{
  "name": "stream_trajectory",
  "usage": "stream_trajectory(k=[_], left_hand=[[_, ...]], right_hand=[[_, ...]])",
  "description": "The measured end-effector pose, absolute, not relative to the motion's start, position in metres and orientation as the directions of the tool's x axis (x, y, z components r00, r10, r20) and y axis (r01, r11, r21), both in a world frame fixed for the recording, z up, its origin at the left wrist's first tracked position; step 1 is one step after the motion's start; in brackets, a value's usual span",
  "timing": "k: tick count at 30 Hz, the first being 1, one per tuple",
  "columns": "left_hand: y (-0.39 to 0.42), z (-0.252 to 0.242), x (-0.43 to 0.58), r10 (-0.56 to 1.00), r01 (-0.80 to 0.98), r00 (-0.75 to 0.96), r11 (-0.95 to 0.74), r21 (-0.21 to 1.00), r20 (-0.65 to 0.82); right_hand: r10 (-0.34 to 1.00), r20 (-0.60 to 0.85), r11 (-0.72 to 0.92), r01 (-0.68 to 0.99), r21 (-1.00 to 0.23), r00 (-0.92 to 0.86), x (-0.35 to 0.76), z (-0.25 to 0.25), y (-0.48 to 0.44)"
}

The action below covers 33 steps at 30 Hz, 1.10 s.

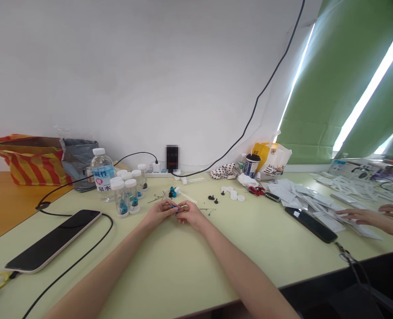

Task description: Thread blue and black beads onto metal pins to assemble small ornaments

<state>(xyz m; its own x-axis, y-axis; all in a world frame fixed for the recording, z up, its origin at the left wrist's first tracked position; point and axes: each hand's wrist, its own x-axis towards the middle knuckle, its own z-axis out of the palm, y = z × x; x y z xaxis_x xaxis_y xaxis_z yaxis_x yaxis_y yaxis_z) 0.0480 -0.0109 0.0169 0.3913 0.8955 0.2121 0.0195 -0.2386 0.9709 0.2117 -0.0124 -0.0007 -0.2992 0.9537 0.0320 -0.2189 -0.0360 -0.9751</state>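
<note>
My left hand (159, 212) and my right hand (189, 213) meet at the middle of the pale green table (170, 261), fingers pinched together around a tiny blue piece (175, 208) and a thin white stick (185, 206). Just beyond them lie small blue beads (172, 192), thin metal pins (156, 198), black knobs (211, 197) and white caps (233, 194). To the left of my left hand, several clear vials (126, 195) with white lids hold blue bits.
A water bottle (102, 173) stands behind the vials. A phone on a cable (55, 239) lies at left, another phone (311, 224) at right. Another person's hands (376, 215) work among paper packets (303, 197). A striped bag (26, 159), power strip (159, 170), cup (251, 165) and scissors (256, 190) sit at the back.
</note>
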Motion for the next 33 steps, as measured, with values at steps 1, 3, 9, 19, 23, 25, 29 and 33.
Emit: stream_trajectory(k=[1,3,9,19,23,25,29,33], left_hand=[[-0.0107,0.0171,0.0482,0.896,0.021,0.388,-0.245,0.969,0.217],[-0.0106,0.0175,0.0487,0.898,0.029,0.378,-0.254,0.967,0.224],[-0.0103,0.0181,0.0488,0.909,0.061,0.347,-0.268,0.962,0.231],[-0.0056,0.0129,0.0455,0.912,0.086,0.337,-0.275,0.957,0.232],[-0.0043,0.0114,0.0446,0.913,0.082,0.338,-0.270,0.959,0.228],[-0.0038,0.0109,0.0445,0.913,0.078,0.338,-0.269,0.960,0.229],[-0.0037,0.0112,0.0446,0.913,0.071,0.336,-0.270,0.960,0.231],[-0.0046,0.0126,0.0450,0.912,0.066,0.341,-0.266,0.962,0.229]], right_hand=[[0.954,0.034,-0.034,-0.218,-0.975,-0.299,0.2120,-0.0004,-0.0128],[0.953,0.035,-0.033,-0.215,-0.976,-0.302,0.2126,0.0005,-0.0139],[0.959,0.029,-0.034,-0.217,-0.976,-0.283,0.2130,0.0014,-0.0155],[0.951,0.049,-0.029,-0.246,-0.969,-0.305,0.2134,0.0010,-0.0150],[0.947,0.058,-0.027,-0.259,-0.965,-0.316,0.2128,0.0013,-0.0149],[0.946,0.053,-0.034,-0.262,-0.964,-0.319,0.2124,0.0022,-0.0150],[0.946,0.031,-0.058,-0.261,-0.964,-0.323,0.2125,0.0048,-0.0159],[0.943,0.033,-0.061,-0.268,-0.961,-0.332,0.2133,0.0046,-0.0163]])
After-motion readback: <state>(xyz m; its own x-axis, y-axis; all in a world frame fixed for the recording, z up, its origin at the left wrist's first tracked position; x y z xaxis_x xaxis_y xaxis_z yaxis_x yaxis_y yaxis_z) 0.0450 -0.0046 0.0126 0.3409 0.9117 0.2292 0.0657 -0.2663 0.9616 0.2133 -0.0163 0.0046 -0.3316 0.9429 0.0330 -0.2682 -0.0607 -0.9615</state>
